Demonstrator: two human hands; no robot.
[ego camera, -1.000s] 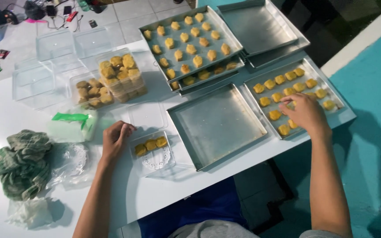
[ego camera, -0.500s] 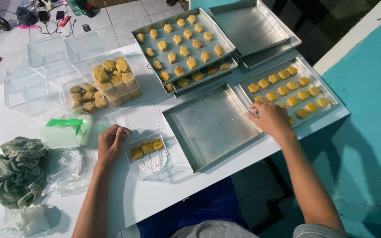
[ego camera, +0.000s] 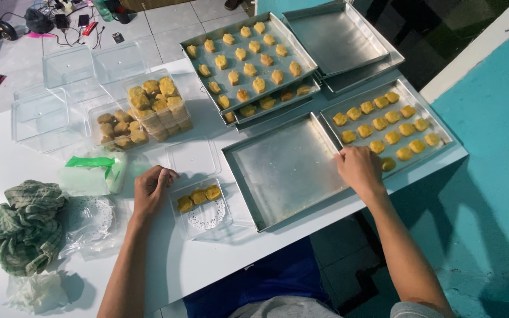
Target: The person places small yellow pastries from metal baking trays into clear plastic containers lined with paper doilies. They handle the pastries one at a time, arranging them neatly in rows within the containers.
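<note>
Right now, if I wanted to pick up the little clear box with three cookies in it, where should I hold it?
Probably hold the small clear box by its two long side walls, coming down from above. It sits flat and open-topped, with three cookies in a row at the far end, so keep it level. The left hand rests at its left edge; the right hand is at the cookie tray.

Cookies golden yellow on silver-grey metal trays. Clear plastic box with white lace-pattern doily inside. Table white. Cloth at 9 o'clock: green plaid. Bag pale with green tie. Floor at 3 o'clock teal, at 12 white tile.
</note>
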